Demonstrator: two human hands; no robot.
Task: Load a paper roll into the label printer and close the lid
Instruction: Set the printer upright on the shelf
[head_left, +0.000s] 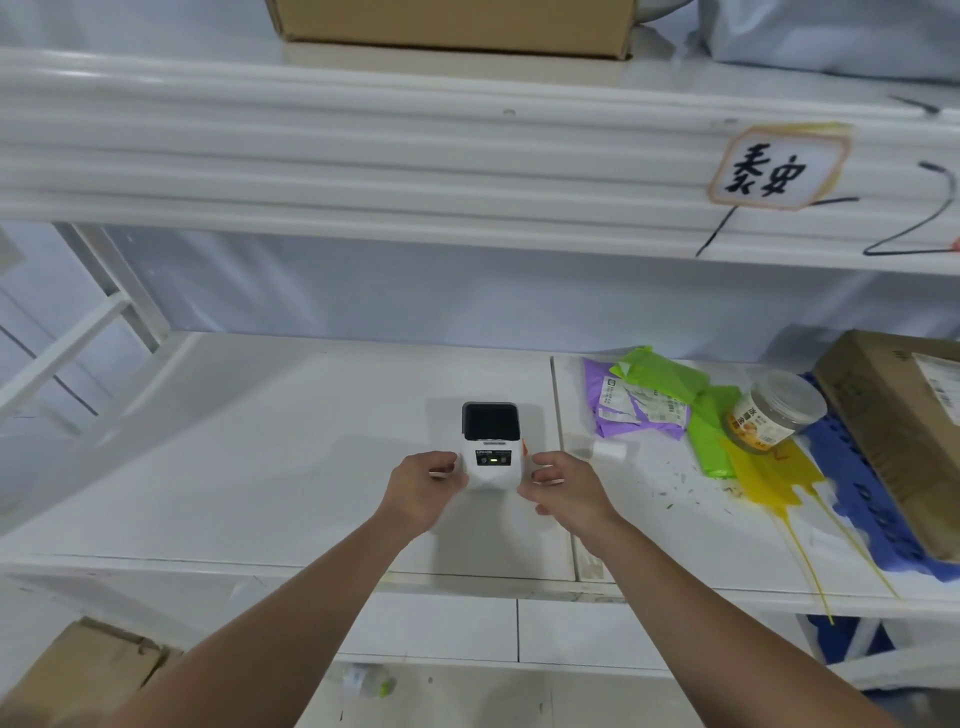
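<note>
A small white label printer (492, 457) with a dark lid on top stands on the white shelf (260, 441); a small green light shows on its front panel. The lid lies down over the top. My left hand (423, 480) is at the printer's left side, fingers curled and touching or nearly touching it. My right hand (563, 486) is close by its right side, fingers curled and slightly apart, holding nothing I can see. A small white paper roll (609, 450) lies on the shelf just right of the printer.
Purple and green mailer bags (654, 400), a clear plastic jar (776, 413), a yellow bag and blue plastic lie at the right, beside a cardboard box (904, 431). An upper shelf rail (363, 156) with a label hangs overhead. Another box sits at lower left on the floor.
</note>
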